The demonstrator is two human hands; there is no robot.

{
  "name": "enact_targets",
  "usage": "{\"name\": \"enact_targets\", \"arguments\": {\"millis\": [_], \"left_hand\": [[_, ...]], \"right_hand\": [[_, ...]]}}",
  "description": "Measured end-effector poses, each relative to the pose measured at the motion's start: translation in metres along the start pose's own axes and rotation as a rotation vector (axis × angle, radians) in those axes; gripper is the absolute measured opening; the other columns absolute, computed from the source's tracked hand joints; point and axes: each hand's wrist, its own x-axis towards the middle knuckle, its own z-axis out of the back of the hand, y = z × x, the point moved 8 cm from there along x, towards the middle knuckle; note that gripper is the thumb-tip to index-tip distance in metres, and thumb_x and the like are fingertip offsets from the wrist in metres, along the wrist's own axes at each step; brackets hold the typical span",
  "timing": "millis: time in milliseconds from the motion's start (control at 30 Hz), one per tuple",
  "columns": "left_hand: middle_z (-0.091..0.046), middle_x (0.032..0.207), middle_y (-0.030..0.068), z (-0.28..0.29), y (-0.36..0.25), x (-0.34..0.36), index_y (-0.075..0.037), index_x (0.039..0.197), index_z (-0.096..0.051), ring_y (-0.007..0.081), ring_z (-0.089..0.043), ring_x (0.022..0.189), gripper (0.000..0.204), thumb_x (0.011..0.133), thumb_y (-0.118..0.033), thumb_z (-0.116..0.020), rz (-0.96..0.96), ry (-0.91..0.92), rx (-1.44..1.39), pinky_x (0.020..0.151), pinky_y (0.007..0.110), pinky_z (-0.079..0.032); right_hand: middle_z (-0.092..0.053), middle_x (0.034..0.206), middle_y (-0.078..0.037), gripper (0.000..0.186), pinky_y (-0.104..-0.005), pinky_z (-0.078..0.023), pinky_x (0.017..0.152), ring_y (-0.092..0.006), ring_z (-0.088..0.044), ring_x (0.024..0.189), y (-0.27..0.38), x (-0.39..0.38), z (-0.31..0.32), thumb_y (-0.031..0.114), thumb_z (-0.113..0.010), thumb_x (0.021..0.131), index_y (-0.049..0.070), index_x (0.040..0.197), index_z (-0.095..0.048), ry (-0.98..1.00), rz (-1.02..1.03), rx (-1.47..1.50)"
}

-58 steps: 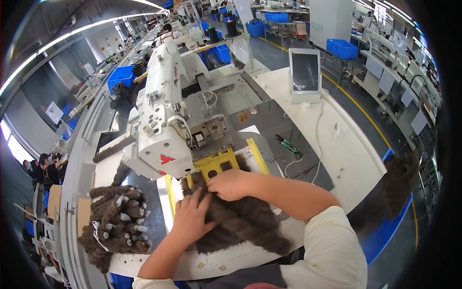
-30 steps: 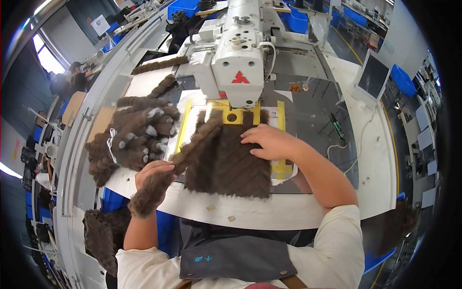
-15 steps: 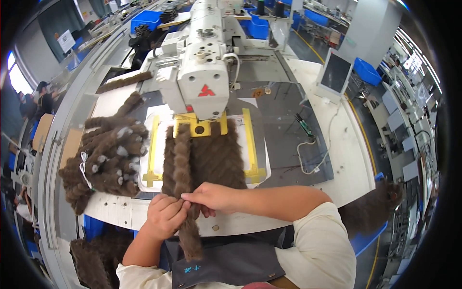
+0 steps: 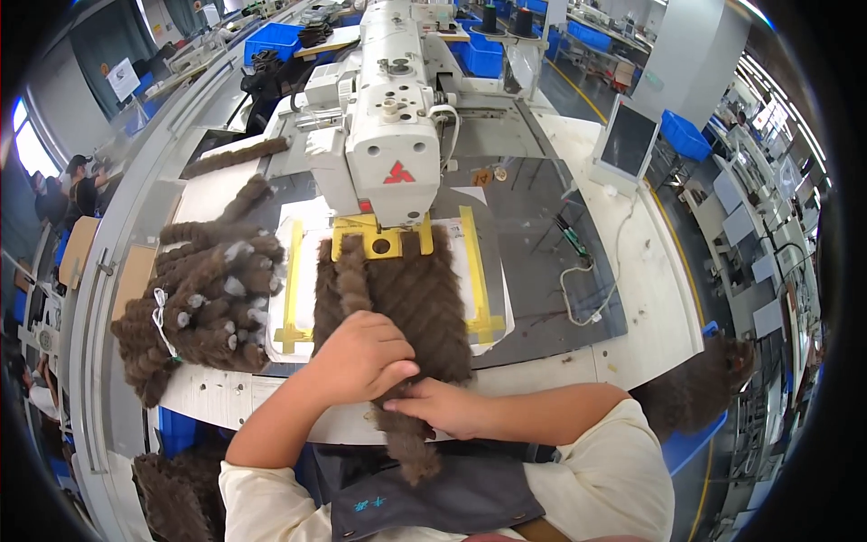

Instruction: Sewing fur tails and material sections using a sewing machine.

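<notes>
A brown fur strip (image 4: 411, 452) runs from the yellow plate (image 4: 393, 248) under the white sewing machine head (image 4: 384, 154) down over the table's front edge. My left hand (image 4: 361, 357) is closed over the middle of this strip, fingers curled. Just below it on the right, my right hand (image 4: 442, 408) grips the same strip, some fingers hidden beneath. Under the strip lies a wider fur panel (image 4: 424, 316) on a white sheet with yellow tape (image 4: 470, 271). At the left is a tied bundle of fur strips (image 4: 199, 316).
A screen (image 4: 625, 144) stands at the back right. A green tool with a cord (image 4: 571, 237) lies on the grey table plate. Blue bins (image 4: 686, 135) stand along the aisle, and a co-worker (image 4: 81, 185) is at the left. More fur (image 4: 172, 488) is at lower left.
Since half a second ago my left hand has moved up along the strip and my right hand down. Earlier the strip slanted to lower left; it now runs downward, slightly rightward.
</notes>
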Motion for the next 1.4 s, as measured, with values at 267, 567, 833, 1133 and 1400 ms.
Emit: {"name": "enact_targets", "arguments": {"millis": [267,567,833,1133,1400], "left_hand": [[-0.068,0.065,0.0167,-0.075,0.011,-0.007,-0.004,0.068,-0.073,0.0401,-0.068,0.065,0.070,0.107,-0.053,-0.043,0.148,0.834,0.077,0.061,0.049,-0.054],[-0.063,0.060,0.0139,-0.037,0.027,0.004,-0.008,0.063,-0.065,0.0375,-0.064,0.060,0.053,0.101,-0.045,-0.061,0.232,0.305,0.194,0.058,0.047,-0.051],[-0.064,0.073,0.0204,-0.018,0.041,0.022,-0.002,0.091,-0.067,0.0444,-0.064,0.075,0.042,0.100,-0.044,-0.064,0.506,0.497,0.024,0.067,0.052,-0.050],[-0.064,0.077,0.0197,-0.066,0.035,0.050,0.002,0.098,-0.063,0.0396,-0.060,0.072,0.033,0.098,-0.030,-0.072,0.303,0.620,-0.486,0.066,0.044,-0.048],[-0.061,0.072,0.0151,-0.074,0.059,0.040,0.000,0.095,-0.067,0.0255,-0.053,0.064,0.018,0.095,-0.017,-0.074,0.515,0.432,-0.626,0.062,0.037,-0.046]], "right_hand": [[-0.063,0.079,-0.001,0.038,-0.0339,-0.044,0.057,-0.0112,-0.056,0.067,0.000,-0.041,0.013,0.035,-0.067,0.102,-0.001,0.088,-0.067,0.088,0.021,-0.193],[-0.063,0.067,-0.021,0.053,-0.0439,-0.049,0.063,-0.0348,-0.064,0.066,0.077,-0.063,0.043,0.046,-0.066,0.096,-0.002,0.075,-0.066,-0.038,0.220,-1.028],[-0.066,0.072,-0.024,0.037,-0.0534,-0.053,0.070,-0.0435,-0.066,0.074,0.164,-0.070,0.044,0.031,-0.061,0.088,-0.003,0.074,-0.068,-0.098,0.329,-1.399],[-0.067,0.072,-0.021,0.034,-0.0505,-0.054,0.068,-0.0409,-0.067,0.072,0.188,-0.065,0.070,0.028,-0.061,0.088,-0.002,0.074,-0.069,-0.139,0.335,-1.496],[-0.066,0.071,-0.020,0.029,-0.0499,-0.054,0.067,-0.0406,-0.067,0.071,0.191,-0.062,0.085,0.024,-0.061,0.085,-0.001,0.073,-0.068,-0.186,0.381,-1.507]]}}
